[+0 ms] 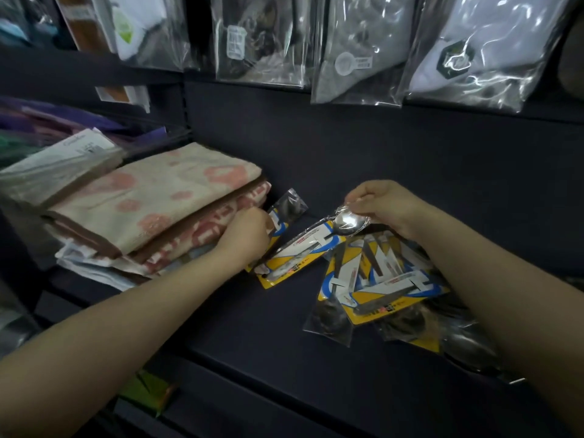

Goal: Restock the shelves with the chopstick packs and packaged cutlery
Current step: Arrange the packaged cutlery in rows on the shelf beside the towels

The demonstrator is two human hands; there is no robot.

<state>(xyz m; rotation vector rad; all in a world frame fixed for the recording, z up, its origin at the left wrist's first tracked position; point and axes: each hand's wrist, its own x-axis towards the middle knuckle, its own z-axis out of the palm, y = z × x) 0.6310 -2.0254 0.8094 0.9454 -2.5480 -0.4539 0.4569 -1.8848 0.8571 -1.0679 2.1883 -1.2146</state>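
A packaged spoon on a yellow and blue card [303, 248] lies slanted on the dark shelf [252, 327]. My right hand [384, 205] pinches the clear wrap at its bowl end, and my left hand [245, 233] holds its lower left edge. Behind the left hand lies another spoon pack [289, 203], partly hidden. To the right, under my right forearm, several more cutlery packs [379, 286] sit in a loose overlapping pile.
A stack of folded pink and beige towels [151, 210] sits at the left, touching the left hand. Clear bags of socks [357, 49] hang above from the back panel. A green item [151, 390] shows on the shelf below.
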